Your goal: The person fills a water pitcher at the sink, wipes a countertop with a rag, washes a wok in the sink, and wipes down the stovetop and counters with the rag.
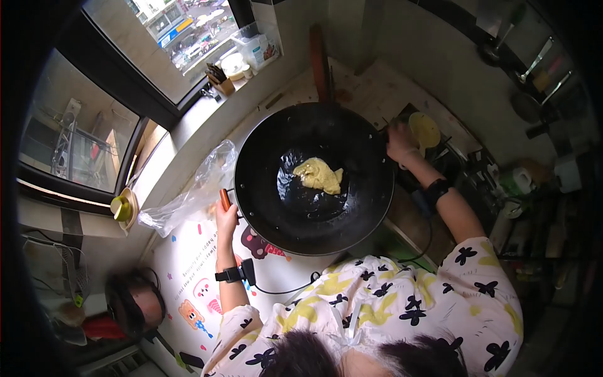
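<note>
A large black wok (270, 207) is held in front of me, with a soft yellow lump that looks like cooked egg (319, 176) near its middle. Oil glistens around the lump. My left hand (227, 220) is closed round the orange-brown handle (224, 199) on the wok's left side. At the right rim, my right hand (402, 144) is closed where the opposite handle would be; the handle itself is hidden by the fingers. Just beyond that hand is a round yellow-coated dish (425, 131), whose exact kind I cannot make out.
A crumpled clear plastic bag (195, 191) lies left of the wok on a cartoon-printed white mat (182, 283). A window sill (188, 125) runs behind it with small containers. Utensils (540, 56) hang on the right wall. A pot-like appliance (135, 298) stands at lower left.
</note>
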The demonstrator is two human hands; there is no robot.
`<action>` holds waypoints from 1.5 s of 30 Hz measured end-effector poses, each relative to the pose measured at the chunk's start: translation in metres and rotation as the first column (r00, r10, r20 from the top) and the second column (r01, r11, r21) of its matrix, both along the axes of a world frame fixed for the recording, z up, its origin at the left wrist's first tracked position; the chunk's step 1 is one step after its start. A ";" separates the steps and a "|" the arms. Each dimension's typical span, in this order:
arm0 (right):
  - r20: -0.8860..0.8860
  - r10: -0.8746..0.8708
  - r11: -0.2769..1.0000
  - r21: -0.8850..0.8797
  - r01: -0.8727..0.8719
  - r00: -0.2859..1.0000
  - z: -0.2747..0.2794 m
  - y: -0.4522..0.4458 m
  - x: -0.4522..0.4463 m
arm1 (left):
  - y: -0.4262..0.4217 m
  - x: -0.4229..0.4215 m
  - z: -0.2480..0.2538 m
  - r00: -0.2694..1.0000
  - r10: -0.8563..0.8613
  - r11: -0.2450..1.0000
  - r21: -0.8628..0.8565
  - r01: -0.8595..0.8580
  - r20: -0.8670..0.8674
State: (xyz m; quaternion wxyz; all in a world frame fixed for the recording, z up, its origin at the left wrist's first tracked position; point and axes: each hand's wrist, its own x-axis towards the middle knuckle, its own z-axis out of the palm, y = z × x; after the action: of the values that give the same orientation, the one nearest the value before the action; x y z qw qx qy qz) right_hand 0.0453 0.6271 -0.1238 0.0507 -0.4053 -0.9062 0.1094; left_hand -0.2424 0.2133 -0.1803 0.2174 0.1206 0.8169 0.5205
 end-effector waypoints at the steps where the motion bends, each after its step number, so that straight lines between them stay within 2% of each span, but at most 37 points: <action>1: 0.140 0.096 0.921 0.364 -0.142 0.985 0.015 -0.017 -0.015 | 0.000 -0.001 -0.002 1.000 -0.008 1.000 -0.020 0.008 0.004; 2: 0.172 0.242 0.892 0.349 -0.288 0.955 0.008 -0.022 -0.030 | -0.001 0.000 -0.003 1.000 -0.003 1.000 -0.021 0.004 0.011; 3: 0.147 0.367 0.927 0.020 -0.374 0.919 0.004 -0.035 -0.045 | -0.001 0.001 -0.007 1.000 0.008 1.000 -0.028 -0.007 0.007; 4: 0.185 0.464 0.883 -0.017 -0.470 0.866 0.003 -0.059 -0.058 | -0.002 0.001 -0.007 1.000 0.018 0.999 -0.045 -0.018 0.004; 5: 0.196 0.596 0.802 -0.197 -0.564 0.779 -0.001 -0.071 -0.072 | -0.001 0.003 -0.004 1.000 0.021 0.999 -0.044 -0.020 0.017; 6: 0.258 0.678 0.735 -0.218 -0.642 0.689 -0.009 -0.085 -0.083 | 0.000 0.004 -0.003 1.000 0.019 0.999 -0.045 -0.019 0.016; 7: 0.366 0.704 0.687 -0.137 -0.713 0.608 -0.028 -0.095 -0.092 | 0.001 0.003 -0.004 0.999 0.029 0.999 -0.036 -0.028 0.028; 8: 0.358 0.721 0.666 -0.121 -0.736 0.593 -0.036 -0.104 -0.096 | 0.001 0.002 -0.005 0.999 0.038 0.999 -0.028 -0.037 0.040; 9: 0.383 0.720 0.675 -0.189 -0.713 0.579 -0.043 -0.109 -0.104 | -0.001 0.001 -0.008 0.999 0.036 0.999 -0.032 -0.035 0.037; 10: 0.410 0.718 0.682 -0.251 -0.687 0.563 -0.047 -0.113 -0.109 | -0.003 -0.002 -0.014 1.000 0.023 0.996 -0.084 -0.024 -0.011; 12: 0.415 0.709 0.690 -0.247 -0.680 0.570 -0.064 -0.114 -0.116 | -0.009 -0.005 -0.025 0.998 0.011 0.990 -0.143 -0.020 -0.061; 13: 0.424 0.700 0.699 -0.245 -0.671 0.575 -0.069 -0.114 -0.118 | -0.015 -0.003 -0.031 0.936 -0.008 0.971 -0.226 -0.077 -0.353; 14: 0.422 0.702 0.698 -0.245 -0.673 0.574 -0.063 -0.113 -0.120 | -0.009 0.007 -0.010 0.791 -0.055 0.945 -0.288 -0.156 -0.609; 16: 0.239 0.611 0.764 -0.426 -0.484 0.755 -0.052 -0.106 -0.117 | 0.004 0.038 0.025 0.772 -0.078 0.926 -0.332 -0.178 -0.631; 17: 0.017 0.532 0.774 -0.415 -0.478 0.847 -0.067 -0.100 -0.110 | 0.014 0.051 0.032 0.895 0.094 0.995 0.012 -0.098 -0.436; 18: -0.118 0.507 0.688 -0.541 -0.484 0.854 -0.075 -0.088 -0.111 | 0.025 0.067 0.042 0.970 0.174 0.924 0.369 -0.100 -0.171; 19: -0.194 0.386 0.614 -0.676 -0.408 0.902 -0.076 -0.083 -0.108 | 0.037 0.087 0.065 0.991 0.100 0.958 0.277 -0.071 -0.092; 20: -0.244 0.247 0.509 -0.791 -0.340 0.938 -0.076 -0.080 -0.106 | 0.053 0.103 0.068 0.988 0.036 0.914 0.394 -0.094 0.152; 21: -0.228 0.121 0.396 -0.881 -0.258 0.966 -0.067 -0.083 -0.104 | 0.070 0.116 0.068 0.939 -0.012 0.919 0.374 -0.126 0.345; 22: -0.228 0.122 0.397 -0.881 -0.258 0.966 -0.059 -0.086 -0.101 | 0.086 0.121 0.055 0.879 -0.071 0.907 0.397 -0.140 0.472; 23: -0.285 0.003 0.258 -0.926 -0.277 0.958 -0.052 -0.090 -0.098 | 0.102 0.126 0.042 0.800 -0.123 0.899 0.407 -0.160 0.588; 24: -0.320 -0.123 0.116 -0.945 -0.307 0.939 -0.043 -0.095 -0.094 | 0.121 0.132 0.049 0.758 -0.065 0.921 0.331 -0.205 0.649; 25: -0.339 -0.184 0.053 -0.941 -0.335 0.923 -0.034 -0.100 -0.092 | 0.137 0.133 0.047 0.749 -0.032 0.925 0.304 -0.229 0.661; 26: -0.338 -0.184 0.055 -0.941 -0.334 0.923 -0.028 -0.104 -0.091 | 0.150 0.131 0.041 0.739 0.002 0.928 0.274 -0.252 0.673; 28: -0.358 -0.189 -0.027 -0.929 -0.370 0.914 -0.020 -0.110 -0.089 | 0.171 0.125 0.011 0.795 -0.133 0.832 0.502 -0.235 0.592; 29: -0.373 -0.150 -0.072 -0.920 -0.386 0.916 -0.021 -0.111 -0.090 | 0.175 0.121 0.016 0.761 -0.180 0.841 0.498 -0.210 0.624; 30: -0.377 -0.150 -0.074 -0.918 -0.390 0.914 -0.021 -0.111 -0.088 | 0.180 0.119 0.015 0.764 -0.178 0.842 0.498 -0.208 0.620; 32: -0.319 0.028 0.084 -0.944 -0.320 0.947 -0.009 -0.117 -0.087 | 0.188 0.120 0.018 0.843 -0.138 0.884 0.449 -0.132 0.520; 33: -0.323 0.025 0.082 -0.942 -0.324 0.946 -0.011 -0.119 -0.087 | 0.192 0.126 0.018 0.890 -0.045 0.902 0.401 -0.159 0.453; 34: -0.298 0.051 0.158 -0.940 -0.302 0.953 -0.018 -0.121 -0.088 | 0.195 0.126 0.014 0.892 -0.047 0.904 0.399 -0.154 0.449; 36: -0.239 0.089 0.308 -0.917 -0.255 0.967 -0.036 -0.126 -0.089 | 0.203 0.124 0.003 0.981 -0.045 0.981 0.195 0.008 0.189; 37: -0.199 0.266 0.311 -0.908 -0.280 0.943 -0.034 -0.125 -0.096 | 0.204 0.125 0.007 0.997 -0.049 0.993 0.111 0.042 0.056; 38: -0.080 0.375 0.416 -0.876 -0.245 0.924 -0.033 -0.124 -0.101 | 0.207 0.124 0.007 0.997 -0.058 0.993 0.109 0.052 0.052; 40: -0.169 0.356 0.582 -0.729 -0.360 0.919 -0.016 -0.132 -0.092 | 0.212 0.122 0.007 0.996 -0.061 0.995 -0.084 0.056 -0.062; 41: -0.424 0.619 0.611 -0.269 -0.745 0.661 -0.044 -0.133 -0.108 | 0.213 0.126 0.010 0.984 -0.019 0.995 -0.098 0.001 -0.175; 42: -0.097 0.516 0.743 -0.444 -0.500 0.851 -0.071 -0.125 -0.113 | 0.214 0.127 0.011 0.984 -0.026 0.995 -0.102 0.008 -0.175; 45: 0.003 0.433 0.783 -0.497 -0.374 0.902 -0.074 -0.124 -0.114 | 0.219 0.116 -0.014 0.989 0.047 0.996 -0.067 -0.056 -0.137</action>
State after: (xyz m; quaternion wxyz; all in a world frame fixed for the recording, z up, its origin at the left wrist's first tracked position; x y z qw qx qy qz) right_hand -0.0686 0.5033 -0.1979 -0.1301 -0.2070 -0.9162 0.3175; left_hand -0.1266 0.4327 -0.1947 0.1519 0.1268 0.8506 0.4872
